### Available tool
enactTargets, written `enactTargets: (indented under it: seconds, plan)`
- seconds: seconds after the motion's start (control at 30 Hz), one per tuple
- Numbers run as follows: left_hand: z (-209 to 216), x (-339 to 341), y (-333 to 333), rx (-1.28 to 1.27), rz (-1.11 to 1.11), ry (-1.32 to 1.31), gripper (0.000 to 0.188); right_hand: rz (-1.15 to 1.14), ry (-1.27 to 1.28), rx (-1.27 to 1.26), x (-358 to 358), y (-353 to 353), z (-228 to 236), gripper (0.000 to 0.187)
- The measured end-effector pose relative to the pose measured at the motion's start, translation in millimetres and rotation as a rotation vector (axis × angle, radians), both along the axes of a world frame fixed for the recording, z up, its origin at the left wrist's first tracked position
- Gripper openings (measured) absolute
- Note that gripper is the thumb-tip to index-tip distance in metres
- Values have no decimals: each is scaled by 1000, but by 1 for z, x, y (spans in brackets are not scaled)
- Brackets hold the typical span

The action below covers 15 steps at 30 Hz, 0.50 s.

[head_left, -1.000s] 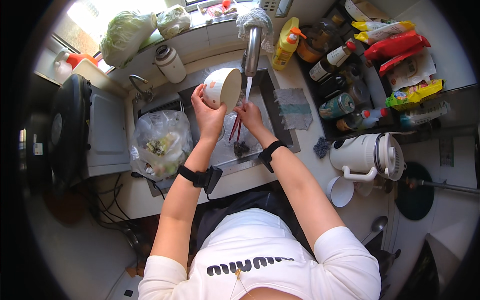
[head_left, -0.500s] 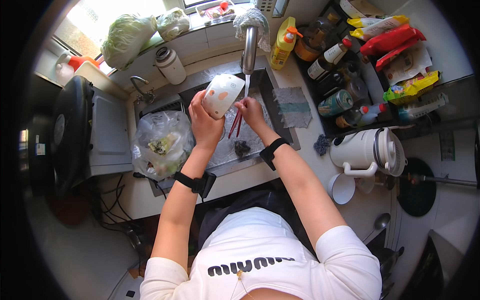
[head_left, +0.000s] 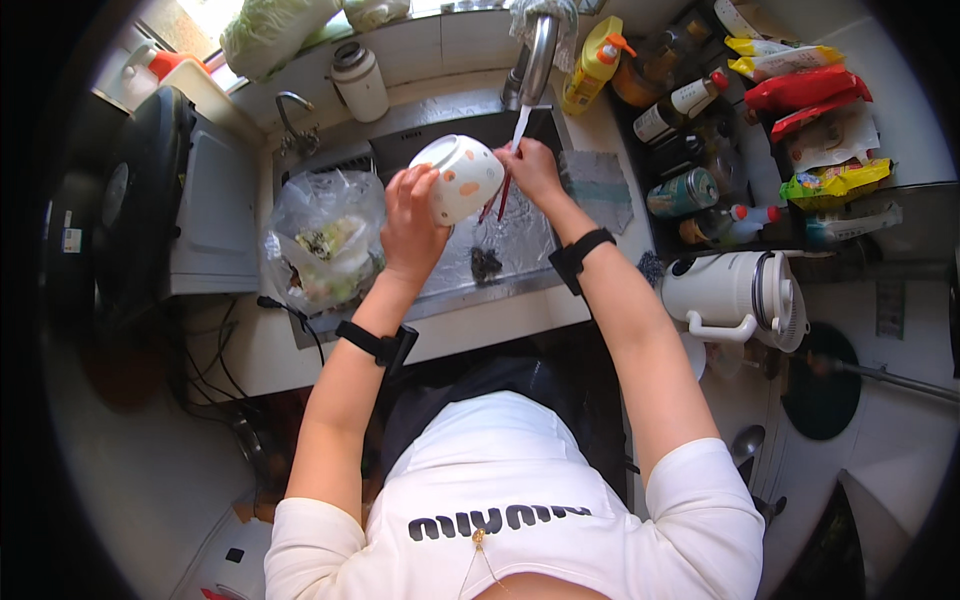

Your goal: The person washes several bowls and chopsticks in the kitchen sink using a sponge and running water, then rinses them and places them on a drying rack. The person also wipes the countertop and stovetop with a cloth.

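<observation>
White, orange-spotted bowl (head_left: 466,182) tilts over the sink (head_left: 528,245), its inside turned from view, left hand (head_left: 412,218) clasping its side. Beneath running water (head_left: 521,128), the right hand (head_left: 534,170) pinches red chopsticks (head_left: 504,198), covering their upper ends; an indistinct dark clump (head_left: 486,263) lies below.

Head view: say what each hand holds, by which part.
Left hand: round white orange-spotted bowl, by its left side. Right hand: slim red chopsticks, by their upper ends.

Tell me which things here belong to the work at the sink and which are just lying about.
In use:
patterned bowl, in the left hand
red sticks, in the right hand
running tap
sink

Apparently just lying about:
white flask
yellow bottle
grey cloth
large cabbage
red packet
</observation>
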<state>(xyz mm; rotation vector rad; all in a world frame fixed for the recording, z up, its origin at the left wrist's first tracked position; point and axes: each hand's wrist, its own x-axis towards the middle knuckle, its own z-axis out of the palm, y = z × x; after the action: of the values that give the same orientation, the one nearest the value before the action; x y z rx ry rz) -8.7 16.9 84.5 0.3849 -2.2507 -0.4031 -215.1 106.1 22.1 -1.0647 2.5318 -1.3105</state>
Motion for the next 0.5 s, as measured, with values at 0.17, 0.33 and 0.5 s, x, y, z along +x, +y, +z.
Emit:
enactTargets:
  seconds: [0.17, 0.33, 0.5]
  plan:
    - [-13, 8, 1, 123, 48, -21, 57, 159, -12, 80, -7, 4, 25, 24]
    - [-23, 17, 14, 1143, 57, -161, 64, 240, 32, 115, -14, 2, 41, 20]
    - [-44, 3, 48, 1770, -116, -495, 65, 306, 31, 52, -23, 4, 55, 21]
